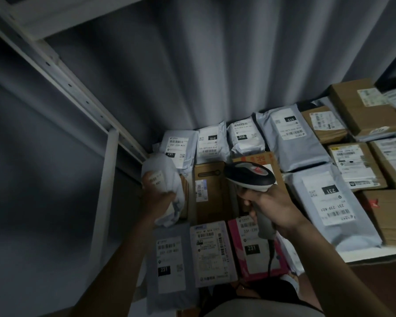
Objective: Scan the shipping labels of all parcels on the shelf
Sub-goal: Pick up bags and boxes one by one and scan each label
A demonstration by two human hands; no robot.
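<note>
Left hand [157, 197]: fingers clamping a soft bag [167, 179], turning its label up for reading.
Right hand [272, 207]: fingers wrapping the scanner [249, 177] grip, aiming it toward that bag.

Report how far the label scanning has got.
Done: no parcel shows whether it was scanned. In hand: the left hand grips a crumpled grey mailer, and the right hand holds the scanner. Left: likely many parcels across the shelf, like the pink parcel.
</note>
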